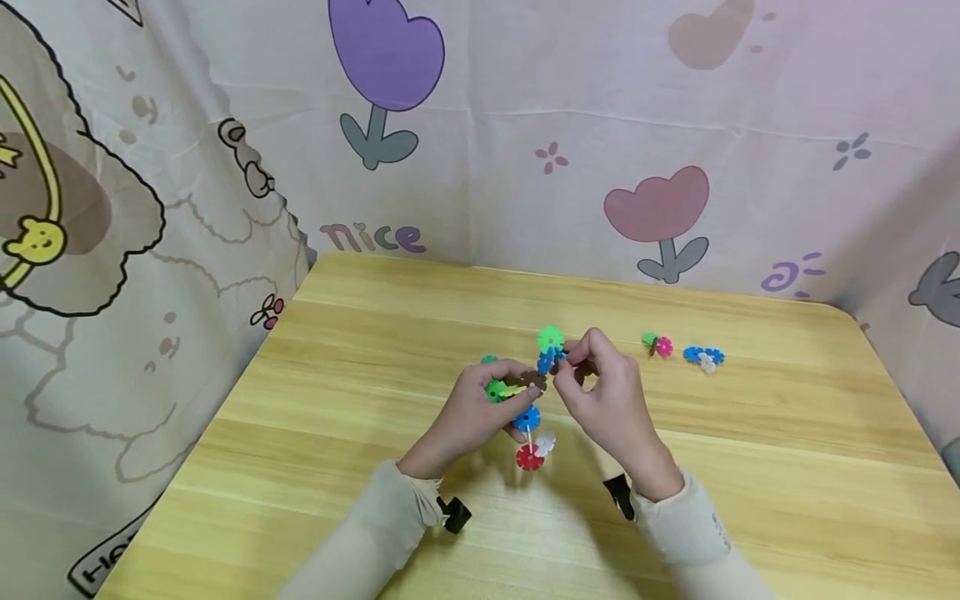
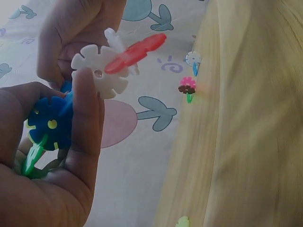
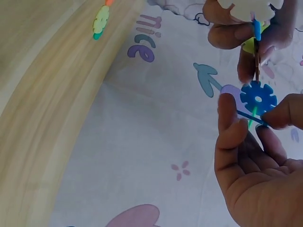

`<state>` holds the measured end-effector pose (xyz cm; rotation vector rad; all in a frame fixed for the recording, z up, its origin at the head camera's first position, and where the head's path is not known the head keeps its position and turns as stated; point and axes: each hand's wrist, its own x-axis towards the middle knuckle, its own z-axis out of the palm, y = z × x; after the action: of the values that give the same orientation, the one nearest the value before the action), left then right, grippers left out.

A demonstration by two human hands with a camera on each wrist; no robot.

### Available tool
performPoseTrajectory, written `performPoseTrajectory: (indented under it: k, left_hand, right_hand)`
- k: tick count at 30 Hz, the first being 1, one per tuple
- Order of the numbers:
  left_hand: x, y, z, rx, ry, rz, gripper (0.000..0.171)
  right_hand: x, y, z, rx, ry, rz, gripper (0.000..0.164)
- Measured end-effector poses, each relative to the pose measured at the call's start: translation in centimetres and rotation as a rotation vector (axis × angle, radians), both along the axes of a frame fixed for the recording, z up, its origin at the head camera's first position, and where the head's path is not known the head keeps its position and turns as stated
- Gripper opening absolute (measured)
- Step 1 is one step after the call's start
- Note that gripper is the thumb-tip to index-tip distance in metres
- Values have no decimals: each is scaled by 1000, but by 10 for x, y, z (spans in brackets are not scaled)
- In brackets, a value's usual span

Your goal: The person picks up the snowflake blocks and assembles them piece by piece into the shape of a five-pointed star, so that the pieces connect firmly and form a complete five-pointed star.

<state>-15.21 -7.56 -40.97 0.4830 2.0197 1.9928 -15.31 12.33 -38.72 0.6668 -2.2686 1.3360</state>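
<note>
My left hand [image 1: 476,408] grips a cluster of slotted plastic snowflake discs. In the head view its brown disc [image 1: 533,382] and a green disc [image 1: 495,391] show by the thumb. Below hang a blue disc [image 1: 527,417], a white disc [image 1: 547,442] and a red disc [image 1: 529,457]. My right hand [image 1: 611,408] pinches a blue disc [image 3: 251,117], seen edge-on in the right wrist view, against another blue disc [image 3: 258,98] that meets the brown one. A bright green disc [image 1: 551,339] stands above the right fingertips. Fingers partly hide the joints.
Two small disc clusters lie on the wooden table [image 1: 337,333] to the right: one green, brown and pink [image 1: 663,347], one blue and white [image 1: 705,356]. A yellow, green and orange piece [image 3: 100,22] lies on the table in the right wrist view. Printed cloth [image 1: 495,208] hangs behind.
</note>
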Motion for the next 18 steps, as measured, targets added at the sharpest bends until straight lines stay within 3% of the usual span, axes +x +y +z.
performPoseTrajectory:
  k: [9, 13, 18]
  left_hand:
    - [-1, 1, 1, -16, 36, -16, 22]
    - [0, 1, 1, -28, 60, -31, 19]
    - [1, -1, 1, -46, 87, -40, 19]
  right_hand:
    - [-2, 8, 3, -42, -53, 126, 24]
    - [-2, 10, 4, -47, -84, 144, 27]
    - [-5, 11, 3, -136, -220, 199, 25]
